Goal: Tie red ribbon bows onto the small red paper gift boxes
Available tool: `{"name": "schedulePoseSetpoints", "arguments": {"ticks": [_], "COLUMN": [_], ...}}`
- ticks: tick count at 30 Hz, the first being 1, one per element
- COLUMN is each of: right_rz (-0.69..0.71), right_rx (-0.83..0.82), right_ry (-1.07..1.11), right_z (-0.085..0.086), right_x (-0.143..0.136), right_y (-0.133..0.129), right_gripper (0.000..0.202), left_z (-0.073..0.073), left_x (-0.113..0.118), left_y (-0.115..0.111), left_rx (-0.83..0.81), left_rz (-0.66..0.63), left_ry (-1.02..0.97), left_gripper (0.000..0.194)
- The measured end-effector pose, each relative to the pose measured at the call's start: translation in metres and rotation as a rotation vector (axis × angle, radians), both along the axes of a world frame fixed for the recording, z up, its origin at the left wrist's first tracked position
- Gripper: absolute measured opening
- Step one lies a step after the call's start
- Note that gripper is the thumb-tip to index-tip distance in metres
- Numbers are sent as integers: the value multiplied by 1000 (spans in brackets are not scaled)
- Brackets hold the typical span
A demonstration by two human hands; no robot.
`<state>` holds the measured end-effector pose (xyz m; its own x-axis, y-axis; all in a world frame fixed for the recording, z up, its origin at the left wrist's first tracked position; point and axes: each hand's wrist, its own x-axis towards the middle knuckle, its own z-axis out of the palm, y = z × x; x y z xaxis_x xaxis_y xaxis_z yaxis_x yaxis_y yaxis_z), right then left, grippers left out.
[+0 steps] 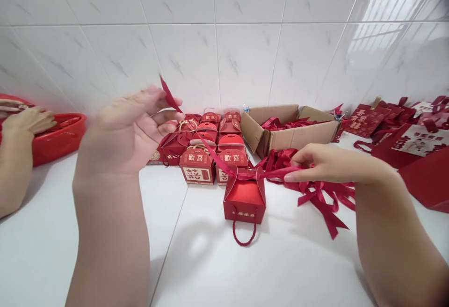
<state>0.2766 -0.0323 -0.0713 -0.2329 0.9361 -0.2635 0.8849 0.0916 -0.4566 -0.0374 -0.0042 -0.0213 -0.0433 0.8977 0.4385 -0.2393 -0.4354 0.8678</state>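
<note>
A small red gift box (pixel 244 206) stands on the white surface between my hands, its braided cord handle (pixel 244 244) hanging down at the front. Dark red ribbon (pixel 218 158) runs across the top of the box, through the raised sides. Up on the left, my left hand (pixel 138 120) pinches one end of the ribbon between thumb and fingers, above the box's height. My right hand (pixel 315 164) grips the other end close to the box on its right. Both lengths look pulled out to the sides.
Behind stand rows of red boxes (pixel 198 169). An open cardboard box (pixel 301 136) holds ribbons, and loose ribbons (pixel 326 199) lie before it. Red gift bags (pixel 417 152) are on the right. At far left another person's hands (pixel 30 122) reach into a red basin (pixel 58 141). A tiled wall rises behind.
</note>
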Motion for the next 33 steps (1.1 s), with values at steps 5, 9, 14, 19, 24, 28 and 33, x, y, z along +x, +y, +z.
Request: {"name": "schedulePoseSetpoints", "arguments": {"ticks": [5,9,14,19,24,28,33], "right_rz": [-66,-29,-183,-165,-93,178,243], "right_rx": [110,149,303,387,406,373,216], "right_ry": [323,621,878,1036,1062,1099,984], "right_z": [11,11,6,7,5,-1,-7], "right_x": [11,13,10,2,2,15,27], "right_y": [-12,-13,-7,-5,-8,-7,-4], "right_gripper": [47,36,31,24,11,32,59], "left_z": [-6,-8,-8,-10,-10,-8,-7], "left_x": [3,5,7,7,7,9,12], "left_y": [7,6,3,4,1,-3,-8], "left_rx": [-45,-14,0,31,142,174,185], "left_rz": [-82,-26,16,12,-21,-64,-118], "left_ry": [64,86,191,175,124,39,-17], "left_gripper": [16,16,16,21,21,27,29]}}
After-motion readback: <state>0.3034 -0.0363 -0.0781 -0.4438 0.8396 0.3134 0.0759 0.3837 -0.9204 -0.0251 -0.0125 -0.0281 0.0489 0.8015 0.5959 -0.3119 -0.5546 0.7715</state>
